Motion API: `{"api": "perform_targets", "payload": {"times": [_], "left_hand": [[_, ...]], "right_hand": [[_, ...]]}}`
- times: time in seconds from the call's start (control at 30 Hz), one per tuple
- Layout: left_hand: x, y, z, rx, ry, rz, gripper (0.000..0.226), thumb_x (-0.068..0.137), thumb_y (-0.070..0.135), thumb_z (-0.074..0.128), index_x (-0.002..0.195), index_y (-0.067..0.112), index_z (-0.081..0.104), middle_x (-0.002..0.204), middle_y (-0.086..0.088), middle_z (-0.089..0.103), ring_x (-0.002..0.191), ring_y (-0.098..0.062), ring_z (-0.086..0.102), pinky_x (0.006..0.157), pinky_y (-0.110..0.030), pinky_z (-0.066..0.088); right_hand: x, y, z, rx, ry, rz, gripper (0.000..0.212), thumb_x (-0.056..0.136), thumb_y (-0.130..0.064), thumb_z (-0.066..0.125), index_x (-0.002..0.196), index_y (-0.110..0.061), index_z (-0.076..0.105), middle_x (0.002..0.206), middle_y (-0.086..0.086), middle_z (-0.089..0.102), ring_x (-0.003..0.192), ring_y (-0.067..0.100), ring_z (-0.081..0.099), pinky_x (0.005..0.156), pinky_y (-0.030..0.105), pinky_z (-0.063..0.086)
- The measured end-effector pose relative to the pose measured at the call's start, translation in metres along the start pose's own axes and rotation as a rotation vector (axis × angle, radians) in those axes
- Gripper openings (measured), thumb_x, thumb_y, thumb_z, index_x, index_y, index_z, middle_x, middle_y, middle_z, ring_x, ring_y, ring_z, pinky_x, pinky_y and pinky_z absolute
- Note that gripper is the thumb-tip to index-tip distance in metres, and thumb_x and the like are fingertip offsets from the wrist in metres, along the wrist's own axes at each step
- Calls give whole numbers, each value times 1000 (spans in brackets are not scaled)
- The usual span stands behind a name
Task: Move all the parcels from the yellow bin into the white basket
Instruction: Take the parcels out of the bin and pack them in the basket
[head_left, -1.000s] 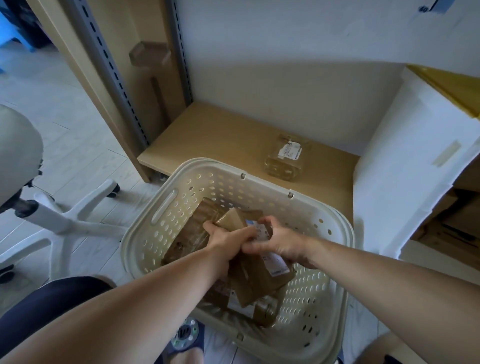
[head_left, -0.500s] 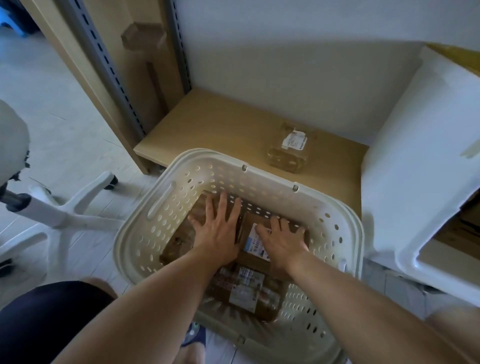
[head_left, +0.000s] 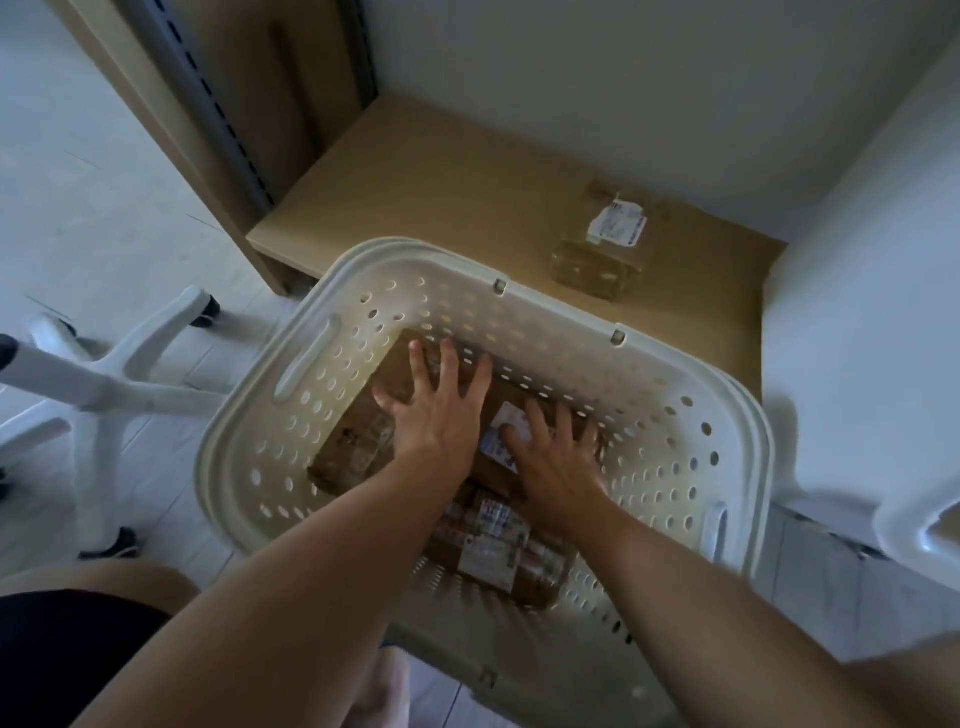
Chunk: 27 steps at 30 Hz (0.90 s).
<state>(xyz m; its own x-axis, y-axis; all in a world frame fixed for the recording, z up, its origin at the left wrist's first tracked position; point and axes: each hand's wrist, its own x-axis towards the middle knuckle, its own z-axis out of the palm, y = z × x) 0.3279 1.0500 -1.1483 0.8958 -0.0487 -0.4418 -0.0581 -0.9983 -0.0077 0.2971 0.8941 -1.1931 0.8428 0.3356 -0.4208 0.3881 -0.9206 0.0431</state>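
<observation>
The white perforated basket (head_left: 322, 364) stands on the floor below me with several brown parcels inside. My left hand (head_left: 441, 410) lies flat with fingers spread on a brown parcel (head_left: 353, 447) at the basket's left. My right hand (head_left: 556, 457) presses flat on a parcel with a white label (head_left: 501, 431) in the middle. A taped parcel with labels (head_left: 493, 551) lies nearer me between my forearms. One more brown parcel (head_left: 602, 249) with a white label sits on the low wooden shelf beyond the basket. The yellow bin is out of view.
A low wooden shelf (head_left: 441, 197) runs behind the basket against a white wall. A large white container (head_left: 862, 338) leans at the right. A white office chair base (head_left: 119, 374) with castors stands on the floor at the left. My knee (head_left: 88, 587) shows at lower left.
A second ago both hands gripped a brown parcel above the basket. They have set it down and opened flat on the parcels. The view has tilted down toward the basket.
</observation>
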Motion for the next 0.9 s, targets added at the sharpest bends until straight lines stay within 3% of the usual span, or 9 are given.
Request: {"api": "perform_targets", "payload": {"times": [0.17,0.27,0.33,0.43,0.6,0.7,0.77,0.83,0.9], "left_hand": [[0,2,2,21,-3,2,111,94,19,70,159,33,-20,166,-14,-29,150,-52,-26,109,-84,14],[1,0,1,29,-9,10,116,92,18,73,159,32,-20,166,-15,-30,149,-52,-26,109,-84,14],[-1,-2,1,38,-15,18,120,90,19,75,159,31,-22,166,-16,-31,149,-53,-25,110,-84,15],[-4,-5,-2,33,-16,42,124,88,17,77,158,31,-24,165,-15,-33,149,-52,-26,110,-83,16],[-6,-11,-6,-100,-24,42,105,96,28,63,159,31,-21,167,-10,-30,153,-45,-25,113,-81,11],[-11,-15,-17,-215,-25,34,94,97,35,59,162,26,-8,170,-10,-18,156,-39,-17,116,-77,11],[-17,-21,-27,-252,4,15,86,96,37,57,162,21,4,170,-14,-1,157,-40,-5,117,-74,18],[-22,-26,-39,-194,43,-17,69,96,40,51,156,16,27,162,-18,25,153,-41,17,114,-68,31],[-34,-24,-67,-147,-23,0,50,94,37,45,139,17,53,146,-16,49,136,-36,44,106,-56,47]], "right_hand": [[-3,1,1,-129,47,-24,82,91,-61,60,156,-26,24,167,13,20,145,53,22,109,76,21],[-2,3,1,-213,97,-78,77,77,-52,78,141,-20,51,147,14,50,134,42,42,99,70,36],[-2,4,2,-236,99,-103,75,69,-45,85,132,-18,56,135,14,58,117,36,54,85,59,47],[0,4,4,-194,101,-95,76,64,-39,88,128,-16,54,130,14,56,101,34,57,66,45,50],[1,5,-19,-55,20,-111,70,93,-50,62,150,-20,35,149,14,36,131,36,42,87,49,50],[2,8,-48,-1,-103,-94,67,99,-57,50,154,-20,36,155,14,33,140,37,36,100,51,48],[1,10,-74,-98,-226,-115,58,102,-46,50,153,-19,40,157,14,35,143,36,36,107,50,44],[-6,10,-100,-181,-232,-169,42,102,-32,57,140,-15,54,144,14,51,130,35,53,94,43,51],[-22,8,-128,-228,-146,-210,29,100,-23,60,126,-12,63,125,12,62,110,31,64,74,37,50]]}}
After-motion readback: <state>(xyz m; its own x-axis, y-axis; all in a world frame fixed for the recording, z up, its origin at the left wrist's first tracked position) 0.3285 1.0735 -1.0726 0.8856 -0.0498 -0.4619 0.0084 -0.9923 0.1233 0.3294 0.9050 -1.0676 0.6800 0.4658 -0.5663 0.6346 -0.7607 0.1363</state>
